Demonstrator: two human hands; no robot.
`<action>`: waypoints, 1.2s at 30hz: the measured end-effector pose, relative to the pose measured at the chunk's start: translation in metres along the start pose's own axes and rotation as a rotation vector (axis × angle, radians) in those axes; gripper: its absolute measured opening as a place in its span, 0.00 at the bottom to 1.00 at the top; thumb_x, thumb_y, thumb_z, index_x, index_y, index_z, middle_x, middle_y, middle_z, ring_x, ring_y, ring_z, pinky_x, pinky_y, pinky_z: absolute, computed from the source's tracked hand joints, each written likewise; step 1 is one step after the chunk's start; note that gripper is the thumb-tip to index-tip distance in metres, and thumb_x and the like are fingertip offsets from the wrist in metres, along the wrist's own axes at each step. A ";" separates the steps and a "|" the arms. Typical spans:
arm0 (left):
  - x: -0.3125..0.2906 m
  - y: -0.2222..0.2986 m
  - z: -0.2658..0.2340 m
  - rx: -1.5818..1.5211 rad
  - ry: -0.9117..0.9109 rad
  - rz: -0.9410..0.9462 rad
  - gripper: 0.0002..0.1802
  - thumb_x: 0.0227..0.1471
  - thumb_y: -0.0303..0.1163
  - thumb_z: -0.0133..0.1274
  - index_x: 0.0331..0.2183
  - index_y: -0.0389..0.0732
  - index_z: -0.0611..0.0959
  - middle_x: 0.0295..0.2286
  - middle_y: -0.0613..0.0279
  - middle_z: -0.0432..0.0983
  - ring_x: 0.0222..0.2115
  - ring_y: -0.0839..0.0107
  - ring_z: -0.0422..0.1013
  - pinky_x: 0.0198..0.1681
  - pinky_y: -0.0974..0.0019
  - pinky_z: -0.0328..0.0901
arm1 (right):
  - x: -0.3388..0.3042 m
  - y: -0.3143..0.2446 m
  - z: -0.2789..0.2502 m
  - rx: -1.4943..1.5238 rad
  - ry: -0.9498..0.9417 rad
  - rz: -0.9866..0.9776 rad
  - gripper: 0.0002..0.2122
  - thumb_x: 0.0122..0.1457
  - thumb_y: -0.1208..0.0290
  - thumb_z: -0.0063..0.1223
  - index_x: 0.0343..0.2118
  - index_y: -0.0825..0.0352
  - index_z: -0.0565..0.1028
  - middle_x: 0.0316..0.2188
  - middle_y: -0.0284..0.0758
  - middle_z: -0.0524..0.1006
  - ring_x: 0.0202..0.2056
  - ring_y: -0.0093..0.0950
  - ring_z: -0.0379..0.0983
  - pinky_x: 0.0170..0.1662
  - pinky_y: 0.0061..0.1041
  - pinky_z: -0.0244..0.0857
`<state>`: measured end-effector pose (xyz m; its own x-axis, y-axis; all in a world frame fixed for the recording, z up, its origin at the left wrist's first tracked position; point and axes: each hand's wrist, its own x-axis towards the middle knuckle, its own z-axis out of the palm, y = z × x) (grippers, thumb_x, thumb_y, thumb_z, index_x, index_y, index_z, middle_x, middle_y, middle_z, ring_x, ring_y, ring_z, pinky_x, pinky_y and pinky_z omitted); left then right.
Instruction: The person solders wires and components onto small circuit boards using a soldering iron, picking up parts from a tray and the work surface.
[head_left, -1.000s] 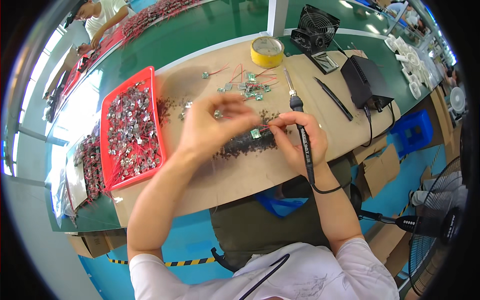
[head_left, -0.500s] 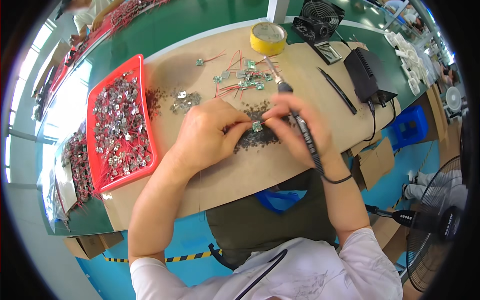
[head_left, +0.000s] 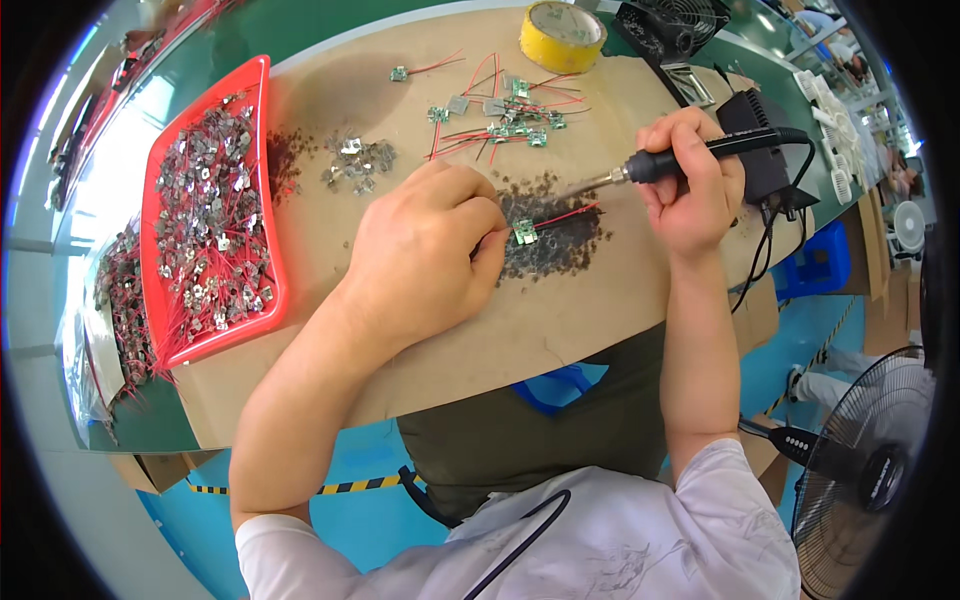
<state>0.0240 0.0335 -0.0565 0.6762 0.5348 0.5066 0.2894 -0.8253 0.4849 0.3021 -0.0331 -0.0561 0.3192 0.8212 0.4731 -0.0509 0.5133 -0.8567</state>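
Green small circuit board (head_left: 524, 233) pinned by left hand (head_left: 425, 250) fingers; right hand (head_left: 692, 185) grips black-handled soldering iron (head_left: 690, 155), soldering likely mid-step, needing a steady tip touch.

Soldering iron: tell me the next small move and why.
Probably lower the soldering iron tip down-left to the small green circuit board. The right hand holds the iron with its tip above and apart from the board, while the left hand fingertips pin the board with its red wire on the scorched patch.
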 end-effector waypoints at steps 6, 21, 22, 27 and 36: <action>0.002 -0.002 0.001 0.036 -0.044 0.041 0.05 0.46 0.22 0.69 0.30 0.39 0.90 0.37 0.61 0.87 0.39 0.56 0.82 0.41 0.55 0.77 | -0.006 -0.001 0.000 -0.051 -0.110 0.121 0.12 0.74 0.70 0.54 0.35 0.72 0.81 0.19 0.26 0.74 0.16 0.10 0.61 0.19 0.15 0.51; 0.003 0.003 0.001 0.054 -0.026 0.037 0.06 0.44 0.21 0.69 0.28 0.38 0.88 0.37 0.60 0.85 0.38 0.56 0.81 0.40 0.55 0.77 | -0.011 -0.003 0.009 -0.172 -0.121 0.114 0.10 0.72 0.72 0.55 0.33 0.70 0.80 0.20 0.26 0.75 0.17 0.10 0.63 0.20 0.14 0.54; 0.004 0.004 0.000 0.026 -0.007 0.056 0.06 0.43 0.20 0.68 0.27 0.38 0.87 0.37 0.59 0.86 0.38 0.56 0.82 0.39 0.55 0.77 | -0.012 -0.004 0.008 -0.130 -0.072 0.091 0.10 0.72 0.73 0.55 0.33 0.70 0.80 0.21 0.27 0.76 0.17 0.10 0.63 0.20 0.15 0.54; 0.002 0.006 0.009 -0.055 0.032 0.125 0.06 0.42 0.18 0.65 0.25 0.37 0.85 0.37 0.57 0.88 0.39 0.56 0.84 0.38 0.56 0.79 | -0.028 -0.014 0.010 -0.172 0.045 -0.086 0.08 0.70 0.77 0.52 0.33 0.71 0.78 0.25 0.32 0.78 0.20 0.14 0.64 0.23 0.19 0.55; 0.001 0.008 0.014 -0.044 0.001 0.090 0.07 0.40 0.17 0.64 0.23 0.37 0.83 0.34 0.58 0.89 0.40 0.56 0.85 0.38 0.56 0.80 | -0.067 -0.001 0.016 -0.328 -0.032 -0.397 0.02 0.64 0.81 0.53 0.34 0.72 0.75 0.23 0.35 0.77 0.20 0.23 0.64 0.24 0.26 0.55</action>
<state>0.0365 0.0248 -0.0620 0.6974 0.4594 0.5501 0.1976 -0.8611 0.4686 0.2658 -0.0847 -0.0832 0.2240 0.5886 0.7768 0.3691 0.6864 -0.6265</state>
